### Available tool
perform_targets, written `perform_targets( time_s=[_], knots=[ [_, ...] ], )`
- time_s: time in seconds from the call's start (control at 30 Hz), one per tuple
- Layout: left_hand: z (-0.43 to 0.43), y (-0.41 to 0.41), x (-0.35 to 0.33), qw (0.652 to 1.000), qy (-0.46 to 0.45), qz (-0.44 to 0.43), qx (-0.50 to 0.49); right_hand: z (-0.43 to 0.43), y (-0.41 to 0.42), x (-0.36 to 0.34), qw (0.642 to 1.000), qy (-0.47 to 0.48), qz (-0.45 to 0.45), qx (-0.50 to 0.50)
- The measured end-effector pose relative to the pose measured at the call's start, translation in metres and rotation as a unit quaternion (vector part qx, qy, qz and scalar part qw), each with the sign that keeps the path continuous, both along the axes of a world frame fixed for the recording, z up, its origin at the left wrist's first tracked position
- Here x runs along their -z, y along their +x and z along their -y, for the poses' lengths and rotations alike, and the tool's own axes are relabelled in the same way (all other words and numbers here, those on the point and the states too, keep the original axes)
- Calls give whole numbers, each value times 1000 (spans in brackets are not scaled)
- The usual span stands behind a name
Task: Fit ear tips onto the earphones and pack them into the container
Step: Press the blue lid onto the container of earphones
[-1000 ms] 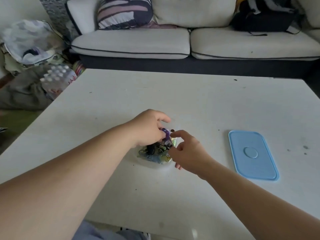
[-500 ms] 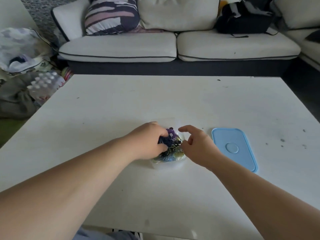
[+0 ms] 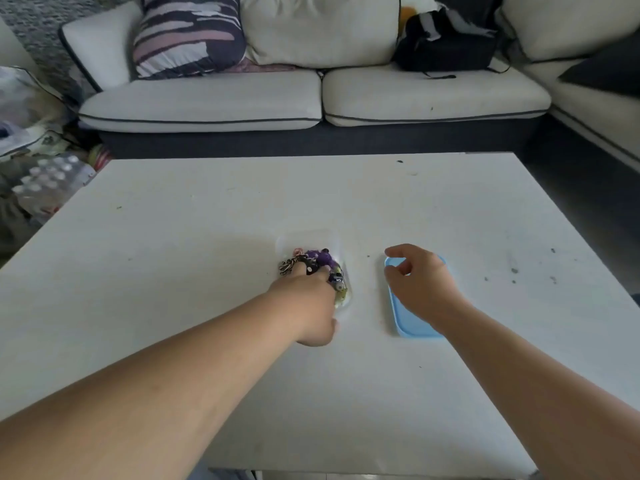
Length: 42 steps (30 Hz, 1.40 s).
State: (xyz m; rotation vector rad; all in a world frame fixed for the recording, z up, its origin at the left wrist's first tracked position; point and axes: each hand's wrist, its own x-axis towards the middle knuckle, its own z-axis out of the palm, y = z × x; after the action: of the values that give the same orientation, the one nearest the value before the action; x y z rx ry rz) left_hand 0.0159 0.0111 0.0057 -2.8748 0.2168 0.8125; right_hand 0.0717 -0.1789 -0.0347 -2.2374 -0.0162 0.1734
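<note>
Two hands; left hand [image 3: 306, 306] on earphones [image 3: 320, 259]; right hand [image 3: 420, 289] over lid [image 3: 410, 325]

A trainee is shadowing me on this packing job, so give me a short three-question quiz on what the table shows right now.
1. True or false: the blue lid is closed on the clear container.
2. Which hand rests on the earphones? A) left hand B) right hand C) neither
3. Fill in: on the table, the lid lies to the container's ___ side.
Key: 1 false, the lid lies flat on the table beside the container; 2 A; 3 right.
</note>
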Motion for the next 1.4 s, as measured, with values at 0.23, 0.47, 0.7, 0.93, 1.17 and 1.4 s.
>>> perform_targets(
  time_s=[0.23, 0.47, 0.7, 0.93, 1.17, 1.4],
  knots=[
    [44, -1, -44, 984, 11, 180, -5, 64, 6, 9, 976, -199, -45, 75],
    [102, -10, 3, 994, -104, -30, 7, 77, 7, 21, 969, -86, -175, 151],
    [104, 8, 6, 985, -160, -35, -46, 64, 9, 3, 938, 151, -254, 181],
    [93, 10, -29, 903, -394, 16, -172, 25, -5, -56, 991, 66, -100, 55],
    [30, 0, -34, 728, -567, 58, -380, -18, -15, -54, 995, 91, -32, 19],
    [-29, -24, -27, 675, -589, 97, -434, -50, 1, -26, 987, 122, -100, 20]
  ],
)
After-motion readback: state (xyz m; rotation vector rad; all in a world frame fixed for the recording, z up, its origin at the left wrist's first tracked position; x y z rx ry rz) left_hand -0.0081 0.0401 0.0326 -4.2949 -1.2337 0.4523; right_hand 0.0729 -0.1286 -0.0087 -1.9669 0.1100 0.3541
